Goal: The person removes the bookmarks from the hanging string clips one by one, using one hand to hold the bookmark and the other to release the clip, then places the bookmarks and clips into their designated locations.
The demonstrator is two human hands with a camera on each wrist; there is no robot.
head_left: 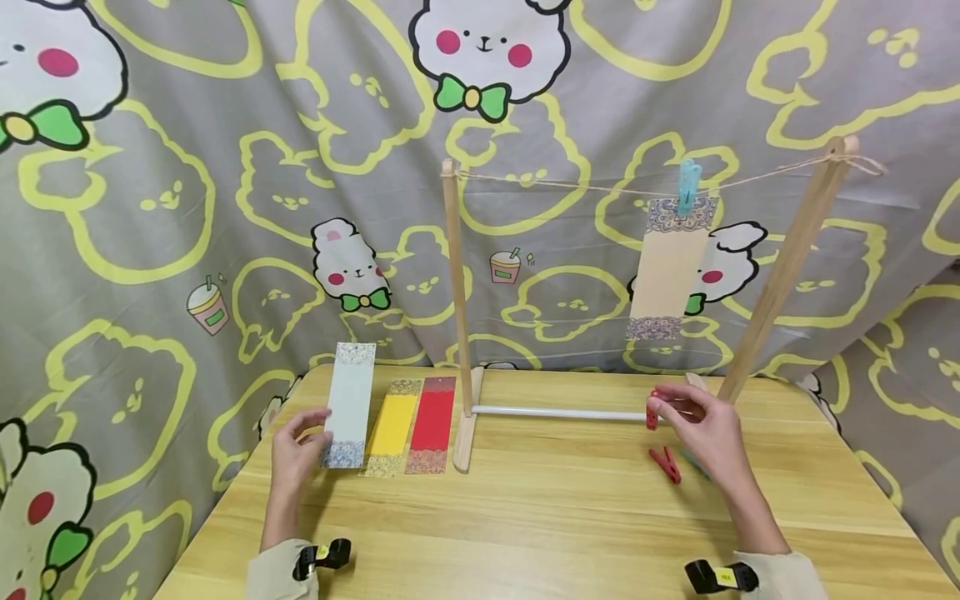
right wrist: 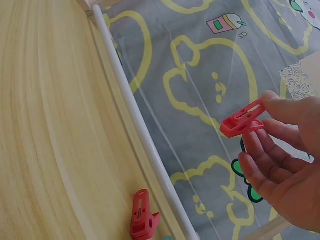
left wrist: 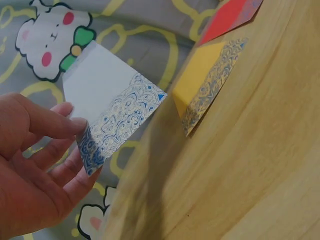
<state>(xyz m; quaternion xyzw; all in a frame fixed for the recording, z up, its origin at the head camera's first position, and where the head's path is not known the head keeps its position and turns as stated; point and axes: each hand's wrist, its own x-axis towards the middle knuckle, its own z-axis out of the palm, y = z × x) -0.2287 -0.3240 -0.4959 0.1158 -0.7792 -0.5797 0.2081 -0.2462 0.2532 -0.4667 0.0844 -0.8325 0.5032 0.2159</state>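
My left hand (head_left: 297, 450) pinches a pale bookmark-like card (head_left: 351, 400) with blue patterned ends by its edge, lifted off the table. In the left wrist view the thumb lies on the card's patterned end (left wrist: 120, 117). Between thumb and fingers of my right hand (head_left: 708, 429) is a red clothespin (right wrist: 243, 120), held above the table. Another red clothespin (head_left: 665, 465) lies below that hand, with a teal clothespin (head_left: 696, 465) partly hidden behind it. A beige card (head_left: 667, 267) hangs from the string (head_left: 570, 185) by a light blue clothespin (head_left: 688, 185).
A yellow card (head_left: 393, 423) and a red card (head_left: 432, 425) lie left of the wooden stand. Its posts (head_left: 458, 292) carry the string, and a white rod (head_left: 558, 412) joins them low down. A patterned curtain (head_left: 187, 375) hangs behind the wooden table (head_left: 525, 508).
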